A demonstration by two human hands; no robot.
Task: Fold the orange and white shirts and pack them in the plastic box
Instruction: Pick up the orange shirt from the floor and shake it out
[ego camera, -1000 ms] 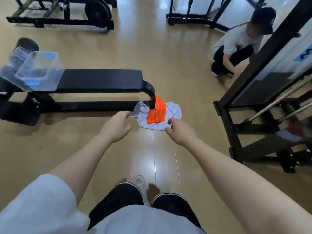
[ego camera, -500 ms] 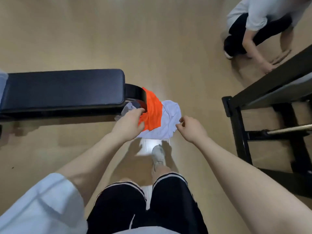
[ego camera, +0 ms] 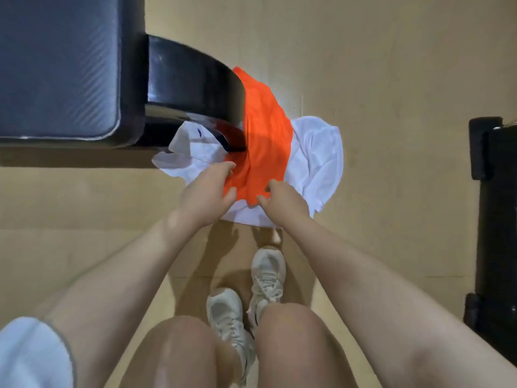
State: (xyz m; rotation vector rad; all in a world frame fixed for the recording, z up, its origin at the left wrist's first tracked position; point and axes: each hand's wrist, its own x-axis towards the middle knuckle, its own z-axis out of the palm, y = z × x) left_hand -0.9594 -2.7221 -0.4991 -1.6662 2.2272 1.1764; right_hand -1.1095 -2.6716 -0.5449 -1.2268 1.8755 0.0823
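Observation:
The orange shirt [ego camera: 265, 135] lies crumpled on the floor, draped over the white shirt [ego camera: 316, 152] and running up against the black curved foot of the bench [ego camera: 195, 79]. My left hand [ego camera: 205, 191] lies on the orange shirt's lower left edge, fingers over the fabric and thumb spread apart below them. At the shirt's bottom hem, my right hand [ego camera: 282, 204] pinches the orange cloth between thumb and forefinger. Part of the white shirt is tucked under the bench foot. The plastic box is out of view.
A black padded bench [ego camera: 56, 65] fills the upper left. The black frame of a rack [ego camera: 495, 219] stands along the right edge. My knees and pale sneakers [ego camera: 267, 273] are just behind the shirts on the wooden floor.
I have bent down closer, and the view now looks straight down. Both hands have come in onto the orange shirt's lower edge. The box and the crouching person have left the view.

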